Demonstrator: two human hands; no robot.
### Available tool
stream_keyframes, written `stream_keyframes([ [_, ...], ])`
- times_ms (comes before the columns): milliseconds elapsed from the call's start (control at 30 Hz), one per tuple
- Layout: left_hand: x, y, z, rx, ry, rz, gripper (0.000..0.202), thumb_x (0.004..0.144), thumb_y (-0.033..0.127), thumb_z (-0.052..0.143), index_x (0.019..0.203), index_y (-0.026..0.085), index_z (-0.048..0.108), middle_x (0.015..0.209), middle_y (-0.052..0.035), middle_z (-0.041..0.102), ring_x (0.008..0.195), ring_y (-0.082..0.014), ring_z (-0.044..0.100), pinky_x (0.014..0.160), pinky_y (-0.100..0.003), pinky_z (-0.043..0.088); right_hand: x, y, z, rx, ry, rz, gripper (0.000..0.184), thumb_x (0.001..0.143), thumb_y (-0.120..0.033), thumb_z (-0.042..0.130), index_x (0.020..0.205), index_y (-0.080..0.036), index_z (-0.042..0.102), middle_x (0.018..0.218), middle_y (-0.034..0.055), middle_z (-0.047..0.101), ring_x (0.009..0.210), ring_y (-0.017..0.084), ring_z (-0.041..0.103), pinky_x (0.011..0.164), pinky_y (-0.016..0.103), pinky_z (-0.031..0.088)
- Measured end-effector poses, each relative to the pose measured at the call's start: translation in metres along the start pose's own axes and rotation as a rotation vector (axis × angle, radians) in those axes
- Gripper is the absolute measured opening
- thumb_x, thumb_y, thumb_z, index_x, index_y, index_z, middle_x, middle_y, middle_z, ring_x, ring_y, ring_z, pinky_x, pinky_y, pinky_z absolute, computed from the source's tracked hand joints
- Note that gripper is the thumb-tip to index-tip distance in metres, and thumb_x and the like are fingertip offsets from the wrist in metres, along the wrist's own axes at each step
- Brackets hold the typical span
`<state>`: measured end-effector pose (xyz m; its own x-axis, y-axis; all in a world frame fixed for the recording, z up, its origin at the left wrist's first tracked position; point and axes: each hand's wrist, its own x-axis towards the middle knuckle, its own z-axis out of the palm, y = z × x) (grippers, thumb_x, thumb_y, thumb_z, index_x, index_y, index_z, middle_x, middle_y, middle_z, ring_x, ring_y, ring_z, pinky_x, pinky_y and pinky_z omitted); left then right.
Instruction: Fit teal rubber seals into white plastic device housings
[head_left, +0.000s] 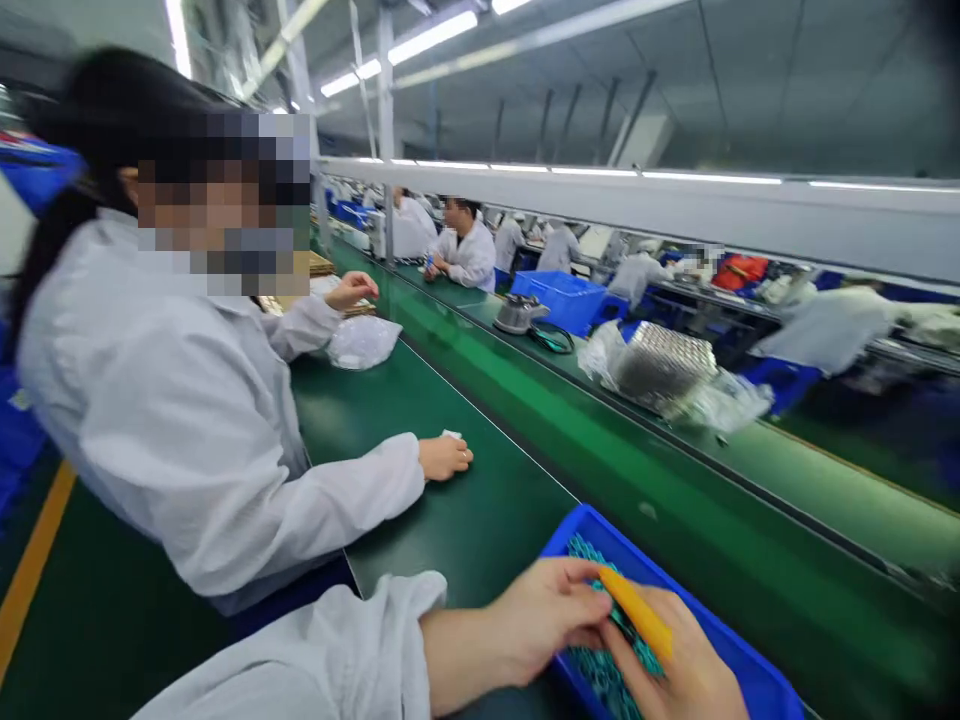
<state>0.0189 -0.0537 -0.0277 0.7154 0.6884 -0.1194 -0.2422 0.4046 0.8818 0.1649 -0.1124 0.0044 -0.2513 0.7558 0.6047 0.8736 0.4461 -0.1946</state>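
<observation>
**Working over a bin of little teal bits, hard to say how far in**

Both hands are right over a blue bin, bottom right of the view, with a load of small teal pieces loose in it. The right hand has its fingers wrapped around a yellow piece, which slants up toward the left hand. The left thumb and fingers are bunched close at the tip of it. Can't tell if they're pinching the tip itself or some tiny part, the fingers cover it.

Progress-wise, my read is mid-step: the two hands are meeting at that yellow tip and nothing's been let go. The bin looks decently stocked, but whether those teal pieces are finished or waiting, no clue, so I can't put a count on what's done or left.

Next along on the left, a co-worker in a white coat has one hand on the green worktop, with something small and white just beside the fingers, too small to make out.
</observation>
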Motion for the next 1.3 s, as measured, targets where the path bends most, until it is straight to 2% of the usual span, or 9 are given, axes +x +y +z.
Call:
stream_keyframes([
  [100,-0.011,0.003,0.009,-0.344,0.024,-0.074,0.057,0.056,0.042,0.083,0.100,0.010,0.067,0.075,-0.0027,0.062,0.066,-0.0090,0.058,0.070,-0.024,0.046,0.004,-0.013,0.000,0.017,0.005,0.006,0.028,0.087,-0.022,0.052,0.113,-0.021,0.060,0.094,0.0062,0.070,0.084,0.019,0.068,0.069,0.029,0.060],
  [267,-0.014,0.014,-0.003,-0.291,0.109,-0.080,0.057,0.051,0.041,0.086,0.097,0.011,0.070,0.060,0.0034,0.057,0.058,-0.0060,0.052,0.066,-0.023,0.044,-0.003,-0.025,-0.001,0.053,0.028,0.142,0.026,0.087,-0.021,0.054,0.112,-0.019,0.061,0.105,0.0078,0.070,0.091,0.019,0.069,0.078,0.029,0.059],
  [367,-0.017,0.016,-0.003,-0.251,0.090,-0.036,0.053,0.051,0.040,0.086,0.093,0.011,0.072,0.056,0.0039,0.057,0.056,-0.0060,0.050,0.063,-0.022,0.042,-0.009,-0.026,-0.002,0.062,0.056,0.246,0.024,0.085,-0.024,0.059,0.108,-0.019,0.062,0.102,0.0063,0.071,0.086,0.018,0.071,0.075,0.025,0.060],
  [600,-0.027,0.025,-0.001,-0.219,0.037,-0.012,0.044,0.055,0.039,0.084,0.090,0.015,0.074,0.064,0.0001,0.067,0.059,-0.0069,0.057,0.061,-0.020,0.043,-0.007,-0.038,-0.007,0.081,0.112,0.304,0.015,0.084,-0.024,0.060,0.099,-0.022,0.064,0.095,0.0030,0.071,0.082,0.016,0.070,0.075,0.024,0.059],
  [767,-0.037,0.028,-0.002,-0.183,-0.033,0.105,0.029,0.066,0.035,0.079,0.091,0.022,0.075,0.073,0.0011,0.072,0.062,-0.0050,0.059,0.063,-0.017,0.046,-0.004,-0.049,-0.014,0.109,0.128,0.315,0.020,0.084,-0.023,0.060,0.104,-0.024,0.061,0.094,0.0021,0.070,0.079,0.014,0.069,0.073,0.021,0.058],
  [900,-0.043,0.029,-0.007,-0.057,-0.059,0.187,0.030,0.073,0.037,0.073,0.099,0.020,0.073,0.081,-0.0027,0.074,0.073,-0.0113,0.065,0.072,-0.023,0.051,-0.005,-0.052,-0.019,0.100,0.105,0.279,0.021,0.086,-0.020,0.057,0.105,-0.025,0.061,0.097,0.0014,0.070,0.082,0.013,0.068,0.076,0.020,0.056],
  [1100,-0.045,0.032,-0.012,0.327,-0.034,0.355,0.040,0.081,0.042,0.061,0.099,0.008,0.072,0.062,-0.0077,0.070,0.048,-0.0112,0.055,0.046,-0.022,0.043,-0.011,-0.051,-0.024,0.123,0.080,0.288,0.024,0.085,-0.015,0.057,0.106,-0.025,0.061,0.100,0.0015,0.069,0.083,0.013,0.067,0.079,0.021,0.055],
  [1233,-0.042,0.035,-0.015,0.490,-0.025,0.600,0.031,0.086,0.032,0.056,0.089,0.006,0.072,0.067,-0.0117,0.070,0.057,-0.0145,0.061,0.055,-0.024,0.047,-0.008,-0.055,-0.024,0.157,0.085,0.291,0.018,0.083,-0.016,0.059,0.097,-0.025,0.064,0.089,0.0002,0.071,0.073,0.014,0.068,0.070,0.021,0.057],
  [1300,-0.041,0.035,-0.016,0.562,-0.002,0.671,0.027,0.088,0.027,0.052,0.078,0.008,0.069,0.062,-0.0088,0.067,0.058,-0.0129,0.060,0.057,-0.022,0.046,-0.004,-0.060,-0.022,0.185,0.111,0.339,0.012,0.081,-0.018,0.062,0.089,-0.025,0.066,0.081,-0.0010,0.072,0.066,0.014,0.069,0.063,0.021,0.058],
])
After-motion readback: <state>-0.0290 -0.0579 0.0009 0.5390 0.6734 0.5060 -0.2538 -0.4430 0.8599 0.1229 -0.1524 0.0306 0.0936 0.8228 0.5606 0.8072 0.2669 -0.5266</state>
